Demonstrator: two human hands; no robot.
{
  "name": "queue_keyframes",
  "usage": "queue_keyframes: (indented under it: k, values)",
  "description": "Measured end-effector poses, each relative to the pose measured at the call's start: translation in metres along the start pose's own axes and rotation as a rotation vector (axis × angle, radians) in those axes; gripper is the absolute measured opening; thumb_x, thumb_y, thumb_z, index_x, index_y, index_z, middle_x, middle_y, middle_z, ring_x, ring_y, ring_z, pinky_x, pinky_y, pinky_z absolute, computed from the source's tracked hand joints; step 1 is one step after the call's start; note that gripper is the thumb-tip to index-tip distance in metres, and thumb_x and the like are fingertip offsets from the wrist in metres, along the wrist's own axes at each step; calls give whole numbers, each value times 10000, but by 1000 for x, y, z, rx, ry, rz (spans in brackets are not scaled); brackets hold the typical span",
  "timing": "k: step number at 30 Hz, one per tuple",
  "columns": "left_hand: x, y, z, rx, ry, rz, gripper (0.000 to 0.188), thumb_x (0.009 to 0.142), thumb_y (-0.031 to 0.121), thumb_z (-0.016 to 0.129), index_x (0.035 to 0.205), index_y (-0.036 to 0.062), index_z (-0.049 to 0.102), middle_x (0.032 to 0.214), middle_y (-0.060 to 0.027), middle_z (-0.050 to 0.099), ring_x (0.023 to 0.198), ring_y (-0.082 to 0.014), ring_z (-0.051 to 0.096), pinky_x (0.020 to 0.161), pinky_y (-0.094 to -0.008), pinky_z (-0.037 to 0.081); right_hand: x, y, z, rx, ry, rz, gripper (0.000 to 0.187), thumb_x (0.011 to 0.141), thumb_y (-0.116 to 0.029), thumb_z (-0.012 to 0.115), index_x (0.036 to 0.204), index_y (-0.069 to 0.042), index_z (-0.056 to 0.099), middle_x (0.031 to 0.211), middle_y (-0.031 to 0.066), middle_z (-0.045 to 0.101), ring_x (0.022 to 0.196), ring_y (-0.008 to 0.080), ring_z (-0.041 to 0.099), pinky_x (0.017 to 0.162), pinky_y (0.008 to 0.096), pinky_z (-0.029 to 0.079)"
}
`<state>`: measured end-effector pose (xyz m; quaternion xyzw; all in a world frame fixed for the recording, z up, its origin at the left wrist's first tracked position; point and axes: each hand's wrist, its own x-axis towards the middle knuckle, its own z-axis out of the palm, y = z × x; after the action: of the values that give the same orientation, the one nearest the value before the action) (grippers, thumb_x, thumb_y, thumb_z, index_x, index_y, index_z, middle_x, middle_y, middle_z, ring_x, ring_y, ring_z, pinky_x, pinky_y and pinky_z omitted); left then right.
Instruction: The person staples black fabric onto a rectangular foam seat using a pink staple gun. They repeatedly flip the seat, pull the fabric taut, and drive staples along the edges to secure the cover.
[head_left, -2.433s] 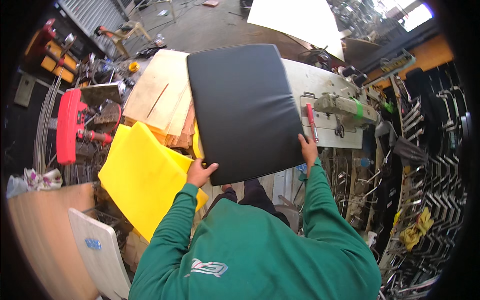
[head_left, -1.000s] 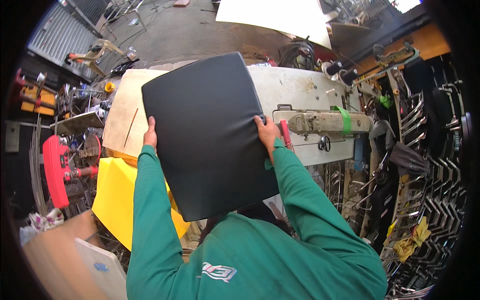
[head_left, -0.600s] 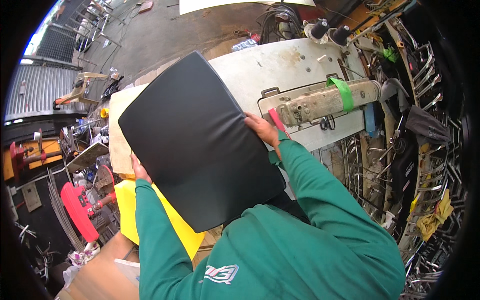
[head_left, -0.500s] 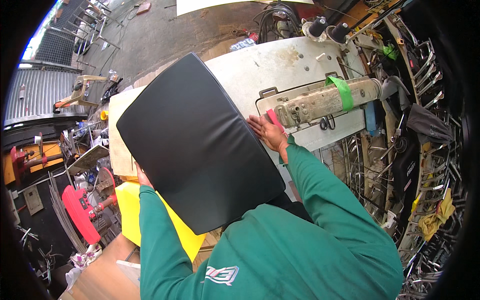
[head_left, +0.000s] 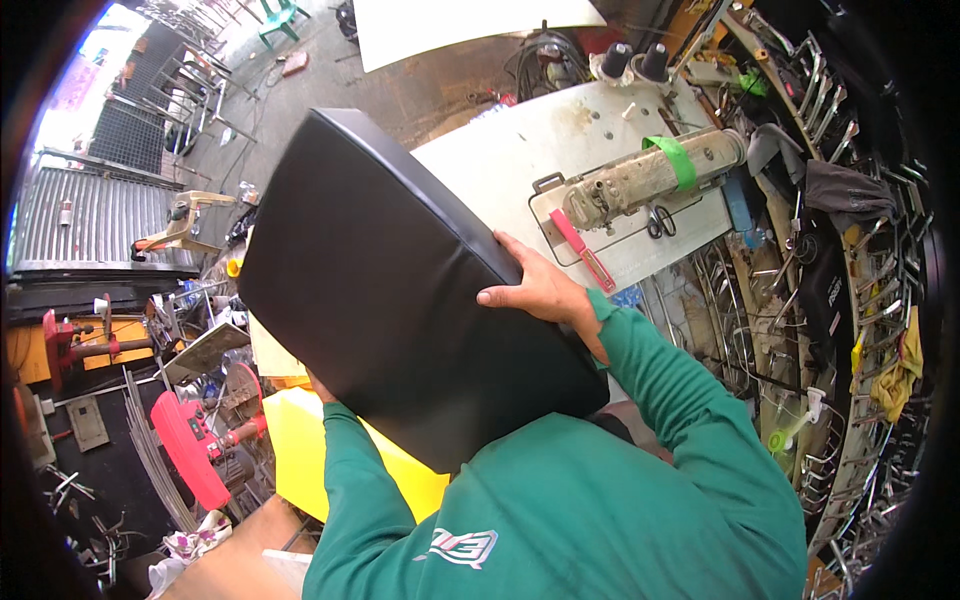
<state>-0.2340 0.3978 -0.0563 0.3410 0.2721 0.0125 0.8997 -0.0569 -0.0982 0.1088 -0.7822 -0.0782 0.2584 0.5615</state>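
A large black padded cushion [head_left: 400, 290] with rounded corners fills the middle of the view, held up and tilted. My right hand [head_left: 537, 290] grips its right edge, fingers over the front face. My left hand [head_left: 320, 385] is almost wholly hidden behind the cushion's lower left edge and holds it from behind. Both arms wear green sleeves.
A white worktable [head_left: 520, 165] with a sewing machine [head_left: 650, 175] stands behind the cushion. Yellow foam sheets [head_left: 300, 460] lie below left beside a red tool [head_left: 195, 450]. Metal wire frames [head_left: 850, 330] crowd the right side. A concrete floor and chairs lie at the far left.
The cushion has swung up and leftward and now tilts more. My right hand has slid along its right edge; the view has turned toward the left.
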Motion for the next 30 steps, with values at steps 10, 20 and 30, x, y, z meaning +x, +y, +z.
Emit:
queue_keyframes:
  k: [10,20,30]
  values:
    - [-2,50,77,-215,-55,197,763,1130,675,436,1719,191,402,1819,-80,302,1645,-353,308,1333,-598,253,-155,-252,-14,-523,257,-383,1170,725,-410,965,1700,-29,440,1414,298,608,1321,453,619,1176,467,475]
    - [7,173,226,567,-487,517,838,1116,663,503,1659,24,511,1630,-112,580,1516,-241,515,1295,-417,337,-168,-217,19,-1141,288,-301,1252,686,-499,984,1733,-122,411,1411,252,612,1347,454,585,1154,548,452]
    - [-8,175,241,423,-673,471,910,1082,687,543,1721,48,434,1712,-161,504,1583,-300,458,1339,-451,269,36,-269,6,-472,-255,-215,756,1094,-554,657,1541,53,600,1428,244,714,1306,327,683,1144,419,509]
